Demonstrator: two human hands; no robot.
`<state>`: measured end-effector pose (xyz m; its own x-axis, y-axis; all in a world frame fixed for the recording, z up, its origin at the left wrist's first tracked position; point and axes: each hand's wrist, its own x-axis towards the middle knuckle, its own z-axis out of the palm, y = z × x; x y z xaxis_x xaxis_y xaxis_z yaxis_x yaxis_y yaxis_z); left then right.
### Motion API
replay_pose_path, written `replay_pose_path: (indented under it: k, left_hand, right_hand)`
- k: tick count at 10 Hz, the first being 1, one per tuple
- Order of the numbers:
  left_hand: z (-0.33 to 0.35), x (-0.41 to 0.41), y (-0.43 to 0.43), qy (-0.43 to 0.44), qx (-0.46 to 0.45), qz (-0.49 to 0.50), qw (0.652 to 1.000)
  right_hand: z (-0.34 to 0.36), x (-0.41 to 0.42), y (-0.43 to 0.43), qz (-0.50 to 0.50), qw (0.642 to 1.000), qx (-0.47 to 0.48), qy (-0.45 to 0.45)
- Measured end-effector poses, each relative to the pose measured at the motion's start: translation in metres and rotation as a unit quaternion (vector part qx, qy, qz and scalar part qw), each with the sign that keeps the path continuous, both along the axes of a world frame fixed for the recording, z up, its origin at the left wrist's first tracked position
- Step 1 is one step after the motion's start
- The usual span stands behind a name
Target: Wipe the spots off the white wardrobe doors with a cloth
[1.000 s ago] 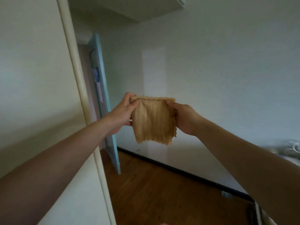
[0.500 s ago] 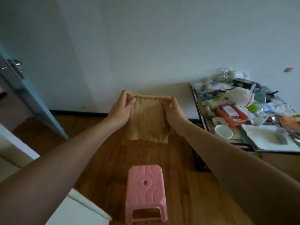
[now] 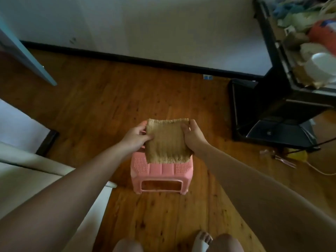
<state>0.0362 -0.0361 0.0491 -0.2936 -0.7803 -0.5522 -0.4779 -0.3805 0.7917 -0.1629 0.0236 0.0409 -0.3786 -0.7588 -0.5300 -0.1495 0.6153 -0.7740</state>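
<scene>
A tan ribbed cloth hangs spread out between both hands, low over a pink plastic stool. My left hand pinches its upper left edge. The upper right edge is gripped by my right hand. The cloth's lower edge hangs over the stool's top; I cannot tell whether they touch. A white wardrobe door shows at the lower left, partly behind my left forearm.
Wooden floor all around. A light blue door stands at upper left. A black table heaped with clutter and a white bowl fills the upper right, a dark case beneath it. My bare foot is at bottom.
The view has swung from the wall down to the floor. Both hands have lowered the spread cloth to just above the pink stool, still holding its top corners.
</scene>
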Motion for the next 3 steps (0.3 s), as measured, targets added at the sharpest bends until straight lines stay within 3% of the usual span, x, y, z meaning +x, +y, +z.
replay_pose_path:
  k: [2, 3]
  left_hand:
    - [-0.090, 0.002, -0.015, -0.082, -0.060, 0.009, 0.995]
    - [-0.085, 0.000, -0.018, -0.169, -0.094, -0.005, 0.981]
  right_hand:
    - [-0.080, 0.004, -0.016, 0.019, 1.000, 0.017, 0.018]
    - [-0.082, -0.003, -0.018, 0.036, 0.998, 0.031, 0.047]
